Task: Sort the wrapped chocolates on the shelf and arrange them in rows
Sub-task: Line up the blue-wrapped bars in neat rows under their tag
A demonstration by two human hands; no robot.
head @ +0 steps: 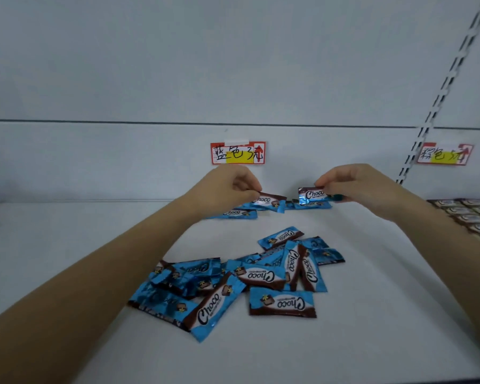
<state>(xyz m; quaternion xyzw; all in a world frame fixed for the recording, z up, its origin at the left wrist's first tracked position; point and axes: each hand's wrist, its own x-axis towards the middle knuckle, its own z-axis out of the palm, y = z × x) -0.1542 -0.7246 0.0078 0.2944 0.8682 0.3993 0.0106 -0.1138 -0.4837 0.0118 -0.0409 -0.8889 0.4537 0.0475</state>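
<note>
Grip on both sides is a tight pinch, as far as I can see on the head feed. The left hand (233, 187) has thumb and curled fingers closed on the left end of a blue-and-brown foil-wrapped Choco chocolate (270, 201). Its long axis runs left to right, tipped slightly down to the right, just above the white shelf surface (372, 273) by the far wall. The right hand (355, 187) pinches the right end of a second blue Choco chocolate (312, 194), lettering upright toward me, long axis also left-right. Beneath them, a far row of blue wrappers (234, 213) lies flat. Nearer me sits a loose pile of blue chocolates (233, 281), pointing every way. A red-bordered handwritten label (238, 153) is on the back wall; brown-wrapped chocolates (471, 217) lie in rows at far right.
</note>
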